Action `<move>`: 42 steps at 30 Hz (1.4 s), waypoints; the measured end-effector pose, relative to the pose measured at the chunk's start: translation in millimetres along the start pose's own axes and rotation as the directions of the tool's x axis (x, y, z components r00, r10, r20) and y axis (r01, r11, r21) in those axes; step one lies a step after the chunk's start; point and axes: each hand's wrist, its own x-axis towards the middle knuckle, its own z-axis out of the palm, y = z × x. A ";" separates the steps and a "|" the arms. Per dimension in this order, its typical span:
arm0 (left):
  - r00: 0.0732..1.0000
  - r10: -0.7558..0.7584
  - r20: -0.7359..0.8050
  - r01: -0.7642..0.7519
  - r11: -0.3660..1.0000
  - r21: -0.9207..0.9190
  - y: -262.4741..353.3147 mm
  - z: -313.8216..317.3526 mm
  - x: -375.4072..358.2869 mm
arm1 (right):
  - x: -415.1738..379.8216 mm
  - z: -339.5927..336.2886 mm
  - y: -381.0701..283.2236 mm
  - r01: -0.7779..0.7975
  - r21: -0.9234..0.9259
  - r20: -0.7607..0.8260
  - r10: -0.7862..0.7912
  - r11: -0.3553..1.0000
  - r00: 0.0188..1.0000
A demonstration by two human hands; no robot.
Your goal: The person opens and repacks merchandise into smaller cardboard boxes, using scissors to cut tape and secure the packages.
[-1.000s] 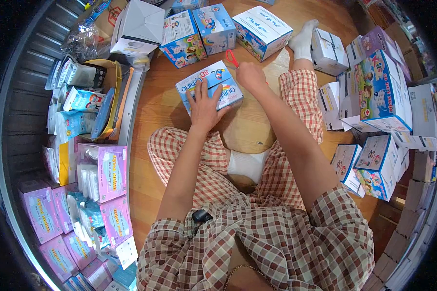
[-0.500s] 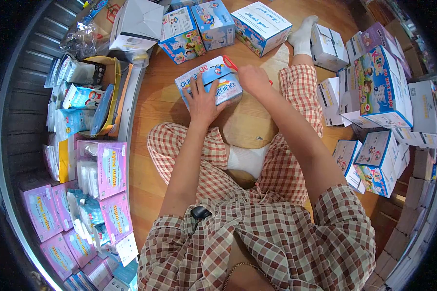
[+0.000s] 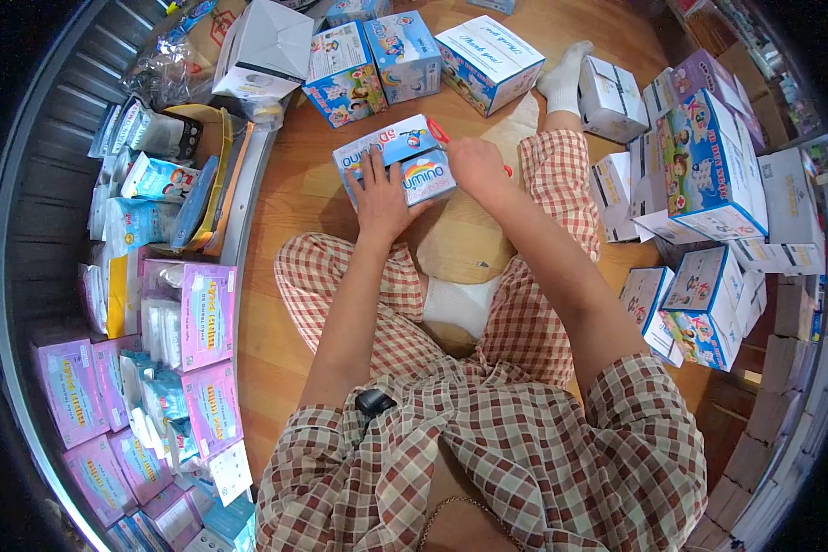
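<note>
A blue and white printed box (image 3: 430,175) lies on the wooden floor in front of my crossed legs. A dark seam runs across its top between two flaps. My left hand (image 3: 383,195) rests on the box with its fingers spread over the top near the seam. At the right edge of the box, my right hand (image 3: 478,167) is closed around red-handled scissors (image 3: 438,132). One red loop shows beside the box top and a bit of red shows on the hand's other side. The blades are hidden.
Printed boxes (image 3: 403,57) and a "Thank you" box (image 3: 490,55) stand beyond my hands. More boxes (image 3: 716,166) are stacked at right. Pink mask boxes (image 3: 210,317) and packets in a yellow-edged container (image 3: 223,184) line the left side. My socked foot (image 3: 564,83) stretches forward.
The view has shifted slightly. My right hand and the scissors have moved a little nearer to me along the box's right edge. My left hand stays on the box top.
</note>
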 end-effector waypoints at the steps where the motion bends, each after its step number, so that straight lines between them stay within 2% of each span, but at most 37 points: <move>1: 1.000 0.007 0.022 -0.007 1.000 0.013 0.6 -1.2 -0.5 | -2.8 -0.9 -2.0 -0.009 -0.004 -0.007 0.009 1.000 1.000; 5: 0.998 0.028 0.053 -0.029 0.999 0.024 -0.4 -0.7 -0.5 | -10.7 -0.8 -8.1 -0.037 -0.050 0.037 0.039 0.998 0.999; 10: 0.999 0.036 0.000 -0.036 0.999 0.005 -1.3 2.9 -1.6 | -16.7 5.4 -11.6 -0.143 -0.060 0.058 0.147 0.988 0.988; 16: 0.998 0.052 -0.045 -0.052 0.999 0.002 -3.7 9.5 -4.1 | -18.5 -8.5 -19.3 -0.181 -0.070 0.128 0.189 0.981 0.974; 20: 0.997 0.057 -0.052 -0.057 0.998 -0.009 -3.6 8.7 -5.5 | -22.1 -7.9 -22.0 -0.182 -0.126 0.111 0.196 0.975 0.974; 22: 0.999 0.045 -0.030 -0.045 0.999 0.003 -3.1 5.5 -5.6 | -24.4 -9.1 -23.9 -0.248 -0.099 0.116 0.258 0.964 0.959; 26: 0.999 0.033 -0.003 -0.033 0.999 -0.016 -6.3 5.8 -1.5 | -34.1 -12.3 -26.4 -0.251 -0.094 0.133 0.262 0.963 0.956; 29: 0.999 0.018 0.040 -0.016 0.999 -0.037 -8.0 4.7 4.3 | -48.4 -11.5 -27.1 -0.194 -0.088 0.199 0.208 0.977 0.958; 32: 0.997 0.036 0.068 -0.033 0.999 -0.037 -7.1 1.3 1.2 | -57.3 -19.2 -20.0 -0.131 -0.046 0.198 0.138 0.990 0.970; 34: 0.999 0.016 0.035 -0.015 0.999 -0.041 -8.6 5.6 3.3 | -63.5 -40.7 -18.1 -0.272 -0.027 0.292 0.268 0.962 0.918; 36: 1.000 -0.009 0.004 0.010 0.998 -0.054 -10.6 6.9 6.9 | -76.3 -52.5 -10.3 -0.320 0.034 0.281 0.299 0.947 0.912; 38: 0.990 -0.099 0.101 0.110 0.988 -0.110 -13.4 3.5 16.6 | -79.1 -53.9 3.5 -0.372 0.095 0.267 0.336 0.923 0.903; 40: 0.998 -0.045 0.038 0.050 0.988 -0.147 -15.1 6.1 18.5 | -80.7 -34.6 22.7 -0.507 0.288 0.198 0.468 0.812 0.861; 41: 0.996 0.017 0.091 -0.001 0.985 -0.171 -14.7 1.3 19.0 | -81.7 -15.0 35.8 -0.539 0.377 0.208 0.498 0.753 0.842; 42: 0.986 0.082 0.147 -0.053 0.980 -0.194 -13.5 -4.5 17.8 | -83.8 11.6 45.9 -0.544 0.386 0.210 0.503 0.745 0.838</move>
